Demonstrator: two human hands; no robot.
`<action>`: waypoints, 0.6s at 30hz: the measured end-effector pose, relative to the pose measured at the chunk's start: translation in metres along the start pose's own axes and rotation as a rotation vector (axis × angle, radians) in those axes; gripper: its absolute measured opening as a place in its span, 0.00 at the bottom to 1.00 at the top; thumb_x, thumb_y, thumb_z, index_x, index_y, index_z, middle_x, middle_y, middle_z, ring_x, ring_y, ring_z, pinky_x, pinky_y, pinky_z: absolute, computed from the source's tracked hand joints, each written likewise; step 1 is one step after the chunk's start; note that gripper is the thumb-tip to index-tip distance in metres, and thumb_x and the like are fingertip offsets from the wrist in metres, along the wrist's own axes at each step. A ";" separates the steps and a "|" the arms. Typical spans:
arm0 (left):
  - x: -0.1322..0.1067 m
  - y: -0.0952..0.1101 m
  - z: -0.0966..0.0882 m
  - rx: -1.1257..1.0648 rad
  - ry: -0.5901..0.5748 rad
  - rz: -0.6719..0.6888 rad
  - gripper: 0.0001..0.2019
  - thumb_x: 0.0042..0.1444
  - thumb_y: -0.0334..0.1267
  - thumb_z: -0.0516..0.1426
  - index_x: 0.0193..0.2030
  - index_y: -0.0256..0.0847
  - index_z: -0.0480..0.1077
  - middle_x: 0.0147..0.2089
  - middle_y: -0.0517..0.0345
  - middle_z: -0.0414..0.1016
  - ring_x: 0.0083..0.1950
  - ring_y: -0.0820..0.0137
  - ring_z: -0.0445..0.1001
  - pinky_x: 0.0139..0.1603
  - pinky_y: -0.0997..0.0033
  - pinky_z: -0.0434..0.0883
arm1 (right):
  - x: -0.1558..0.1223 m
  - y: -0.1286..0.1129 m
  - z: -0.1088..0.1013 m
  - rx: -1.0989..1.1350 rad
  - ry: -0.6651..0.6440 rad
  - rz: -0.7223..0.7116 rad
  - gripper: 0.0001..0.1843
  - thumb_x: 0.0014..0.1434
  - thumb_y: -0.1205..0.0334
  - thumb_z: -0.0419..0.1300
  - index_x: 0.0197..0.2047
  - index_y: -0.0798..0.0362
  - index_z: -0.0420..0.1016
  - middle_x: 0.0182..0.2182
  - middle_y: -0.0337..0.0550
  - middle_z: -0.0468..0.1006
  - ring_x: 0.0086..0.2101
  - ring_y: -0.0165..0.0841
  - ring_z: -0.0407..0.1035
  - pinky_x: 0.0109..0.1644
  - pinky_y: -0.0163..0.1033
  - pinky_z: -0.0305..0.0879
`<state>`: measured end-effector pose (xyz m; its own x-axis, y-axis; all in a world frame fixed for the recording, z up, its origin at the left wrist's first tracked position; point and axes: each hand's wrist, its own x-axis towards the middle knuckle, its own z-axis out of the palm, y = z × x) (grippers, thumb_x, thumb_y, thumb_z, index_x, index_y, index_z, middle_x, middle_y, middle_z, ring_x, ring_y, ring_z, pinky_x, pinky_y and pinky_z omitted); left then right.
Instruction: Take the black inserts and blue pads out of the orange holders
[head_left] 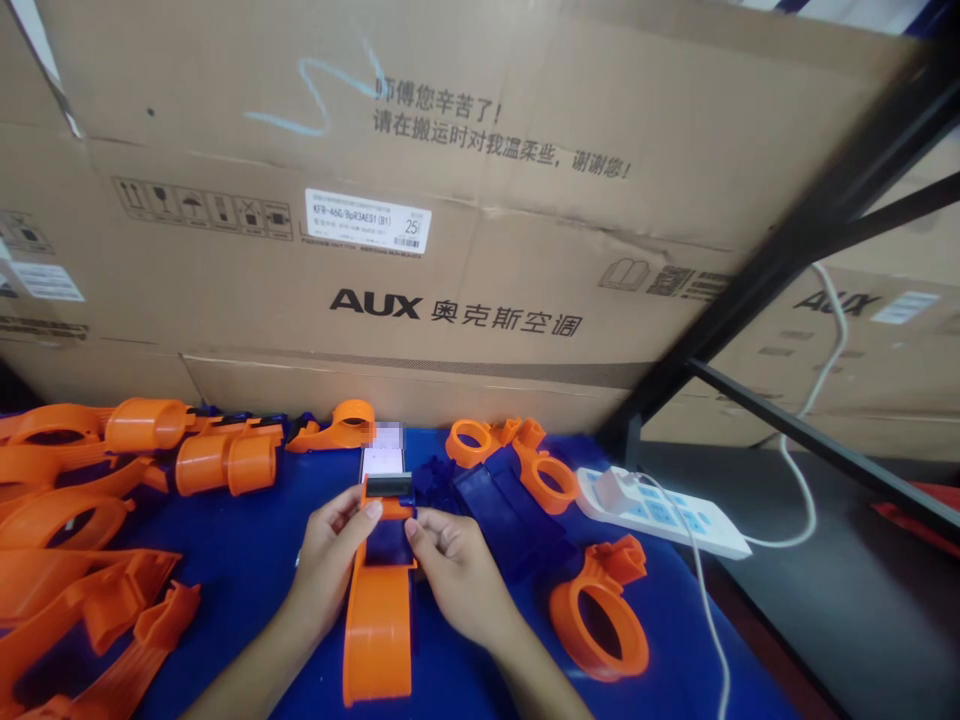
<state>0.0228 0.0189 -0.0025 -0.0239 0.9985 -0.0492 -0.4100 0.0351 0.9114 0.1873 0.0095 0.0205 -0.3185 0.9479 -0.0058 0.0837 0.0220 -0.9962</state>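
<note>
An orange tape dispenser (pixel 379 625) lies lengthwise in front of me, its round hub toward me. On its far end sits a dark strip (pixel 388 487) with a lighter edge. My left hand (pixel 330 550) is closed on the dispenser's left side, thumb on the orange part just below the strip. My right hand (pixel 457 565) grips the right side, thumb near a small blue piece (pixel 407 501) and the other fingers curled, partly hidden. Just beyond the dispenser lies a phone (pixel 385 456) with a lit screen.
Several orange dispenser bodies (pixel 146 424) are heaped at left. Blue plastic parts (pixel 510 515) and more orange bodies (pixel 600 625) lie at right. A corded white power strip (pixel 675 515) rests near the right edge of the blue tabletop (pixel 247 560). Large cardboard boxes (pixel 480 260) stand behind, beside a black metal frame (pixel 780 260).
</note>
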 end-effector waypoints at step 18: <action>0.006 -0.004 -0.011 -0.184 -0.040 -0.116 0.19 0.47 0.44 0.72 0.45 0.38 0.82 0.36 0.49 0.86 0.39 0.55 0.84 0.45 0.61 0.79 | -0.001 0.012 0.004 0.054 0.060 -0.068 0.20 0.70 0.46 0.56 0.34 0.53 0.69 0.25 0.33 0.62 0.26 0.27 0.53 0.31 0.33 0.56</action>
<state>0.0146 0.0241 -0.0111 0.0680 0.9892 -0.1295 -0.5674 0.1451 0.8106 0.1847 0.0076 0.0083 -0.2647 0.9621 0.0652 0.0126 0.0711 -0.9974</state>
